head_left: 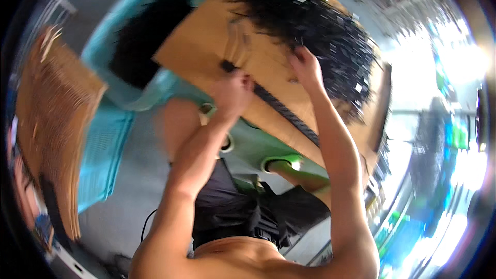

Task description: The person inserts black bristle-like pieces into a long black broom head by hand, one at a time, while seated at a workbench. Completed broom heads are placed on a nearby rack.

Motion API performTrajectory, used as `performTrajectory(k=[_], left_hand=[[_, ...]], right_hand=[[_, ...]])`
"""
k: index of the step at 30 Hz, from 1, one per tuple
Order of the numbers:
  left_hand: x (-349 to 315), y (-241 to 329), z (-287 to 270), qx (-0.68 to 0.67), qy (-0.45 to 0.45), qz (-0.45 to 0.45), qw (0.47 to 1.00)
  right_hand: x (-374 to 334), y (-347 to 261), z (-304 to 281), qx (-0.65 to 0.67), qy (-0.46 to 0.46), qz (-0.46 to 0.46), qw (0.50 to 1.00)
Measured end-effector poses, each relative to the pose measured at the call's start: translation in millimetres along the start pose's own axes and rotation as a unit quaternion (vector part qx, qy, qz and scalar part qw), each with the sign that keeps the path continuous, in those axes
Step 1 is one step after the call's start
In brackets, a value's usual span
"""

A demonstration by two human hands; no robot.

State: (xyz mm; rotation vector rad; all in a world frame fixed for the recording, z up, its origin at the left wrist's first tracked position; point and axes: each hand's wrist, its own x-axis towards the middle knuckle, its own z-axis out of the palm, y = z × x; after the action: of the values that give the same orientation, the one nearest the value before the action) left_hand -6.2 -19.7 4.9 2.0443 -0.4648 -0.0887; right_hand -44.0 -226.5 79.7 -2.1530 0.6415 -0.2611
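My left hand (233,93) is closed, its fingers curled down over the upper end of a long, dark, ribbed strip (287,112) lying slantwise on the table. A small black block (227,65) shows just past its fingertips. What the left fingers hold is blurred. My right hand (308,70) has thumb and fingers drawn together at the near edge of a big heap of thin black pieces (320,31). Anything between those fingertips is too small to name. Bent, thin, pale strips or wires (237,41) appear smeared beyond the left hand.
The brown tabletop (194,41) slants across the view. To its left stands a teal bin (95,46) with a mass of black pieces (147,39). Stacked cardboard sheets (57,108) lean by a teal crate (111,144). My legs are under the table's near edge.
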Motion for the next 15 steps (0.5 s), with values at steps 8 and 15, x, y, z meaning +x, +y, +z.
performTrajectory(k=[8, 15], left_hand=[[-7.1, 3.0, 35.9, -0.022, -0.015, 0.050, 0.998], [-11.1, 1.4, 29.6, 0.013, 0.037, 0.047, 0.998]], right_hand=[[25.1, 152.7, 5.2, 0.197, -0.032, -0.006, 0.980], [-1.4, 73.1, 30.7, 0.137, -0.088, 0.032, 0.986]])
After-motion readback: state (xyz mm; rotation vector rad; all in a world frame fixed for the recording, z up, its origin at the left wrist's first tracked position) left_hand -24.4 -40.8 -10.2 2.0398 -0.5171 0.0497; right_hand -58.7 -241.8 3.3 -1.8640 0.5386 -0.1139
